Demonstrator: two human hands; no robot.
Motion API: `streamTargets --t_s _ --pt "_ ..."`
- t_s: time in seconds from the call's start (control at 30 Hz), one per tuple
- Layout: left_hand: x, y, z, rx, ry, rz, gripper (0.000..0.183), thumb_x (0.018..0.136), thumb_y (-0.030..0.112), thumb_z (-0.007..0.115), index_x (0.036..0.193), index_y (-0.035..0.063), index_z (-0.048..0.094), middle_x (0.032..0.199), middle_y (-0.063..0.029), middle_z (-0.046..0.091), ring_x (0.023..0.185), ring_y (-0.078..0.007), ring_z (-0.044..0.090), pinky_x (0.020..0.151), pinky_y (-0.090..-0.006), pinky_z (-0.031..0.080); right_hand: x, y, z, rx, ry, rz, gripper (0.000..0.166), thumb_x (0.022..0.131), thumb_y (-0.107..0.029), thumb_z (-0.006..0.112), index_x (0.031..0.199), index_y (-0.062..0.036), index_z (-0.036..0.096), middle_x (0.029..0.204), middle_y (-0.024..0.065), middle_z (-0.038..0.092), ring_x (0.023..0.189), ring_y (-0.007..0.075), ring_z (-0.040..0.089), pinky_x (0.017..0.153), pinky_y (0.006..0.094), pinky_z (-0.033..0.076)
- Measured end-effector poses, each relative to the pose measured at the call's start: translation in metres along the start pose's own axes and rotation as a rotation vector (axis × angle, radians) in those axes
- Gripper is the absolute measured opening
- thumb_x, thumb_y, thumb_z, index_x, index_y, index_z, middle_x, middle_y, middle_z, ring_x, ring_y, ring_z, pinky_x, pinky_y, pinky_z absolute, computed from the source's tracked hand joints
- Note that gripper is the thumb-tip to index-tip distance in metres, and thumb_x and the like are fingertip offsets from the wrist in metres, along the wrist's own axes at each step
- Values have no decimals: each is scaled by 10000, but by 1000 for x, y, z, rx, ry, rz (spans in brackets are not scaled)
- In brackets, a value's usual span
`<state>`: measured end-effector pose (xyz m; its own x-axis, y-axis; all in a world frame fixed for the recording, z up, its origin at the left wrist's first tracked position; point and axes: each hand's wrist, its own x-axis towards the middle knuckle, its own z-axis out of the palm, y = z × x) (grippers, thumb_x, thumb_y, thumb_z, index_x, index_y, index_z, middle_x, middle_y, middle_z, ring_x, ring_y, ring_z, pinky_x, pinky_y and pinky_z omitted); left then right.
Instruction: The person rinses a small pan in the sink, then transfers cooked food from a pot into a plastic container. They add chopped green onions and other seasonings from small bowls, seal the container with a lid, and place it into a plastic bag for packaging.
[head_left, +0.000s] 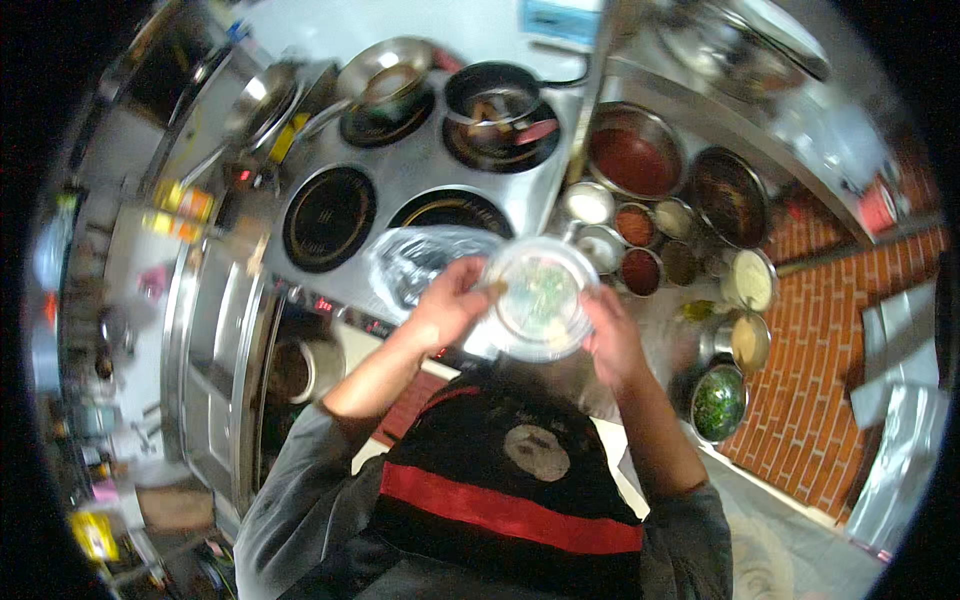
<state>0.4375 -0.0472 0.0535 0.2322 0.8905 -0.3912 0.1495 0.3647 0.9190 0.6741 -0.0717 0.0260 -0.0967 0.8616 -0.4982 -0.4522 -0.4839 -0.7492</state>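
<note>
Between both hands is a round, clear plastic container (541, 298), with what looks like a lid on top. Blurred green and pale food shows through it. My left hand (452, 306) grips its left rim, thumb near the edge. On the opposite side, the fingers of my right hand (613, 330) press against the rim. Just beyond my left hand a clear plastic bag (405, 259) lies crumpled on the cooktop (352, 289), partly over the front right burner (450, 206). Whatever is in the bag cannot be made out.
On the back burners are a black frying pan (491, 97) and a steel pan (386, 71). To the right stand several seasoning bowls, a large pot of red sauce (637, 154), a dark pot (729, 196) and a bowl of chopped greens (718, 405). A metal shelf (750, 131) overhangs there.
</note>
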Motion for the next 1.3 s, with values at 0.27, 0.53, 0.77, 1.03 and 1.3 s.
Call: streamTargets --t_s 0.27,0.53,0.77,1.03,1.3 --pt "-6 -34 -118 33 249 125 670 822 278 696 1299 -103 422 1215 -229 576 1094 -245 576 933 -318 448 69 23 110 -46 -222 34 293 923 -195 565 1146 -4 553 1047 86 636 926 167 626 778 304 509" --pt "38 -107 -150 123 304 47 561 811 295 690 1218 -56 528 1095 -189 640 977 -241 620 853 -325 475 117 80 118 -151 -137 73 308 918 -252 572 1084 4 610 932 100 668 840 183 644 724 318 522" --pt "22 -110 -152 -19 364 129 469 848 152 636 1260 -20 493 1161 -128 604 930 -184 601 805 -296 490 100 -23 96 -1201 42 -671 197 872 -214 593 876 -20 624 773 85 622 778 228 591 679 343 477" --pt "-15 -108 -151 -206 298 125 234 931 116 553 1143 20 522 1049 -59 627 856 -130 594 714 -260 486 33 -390 27 -1010 932 -1242 302 819 -210 540 636 -4 664 567 118 618 557 228 622 565 358 469" --pt "-45 -113 -140 -258 378 123 193 951 119 533 1115 18 528 1026 -88 641 811 -136 610 679 -269 510 74 -466 -5 -635 590 -249 134 930 -180 531 878 -59 559 614 25 626 418 48 517 321 172 351"
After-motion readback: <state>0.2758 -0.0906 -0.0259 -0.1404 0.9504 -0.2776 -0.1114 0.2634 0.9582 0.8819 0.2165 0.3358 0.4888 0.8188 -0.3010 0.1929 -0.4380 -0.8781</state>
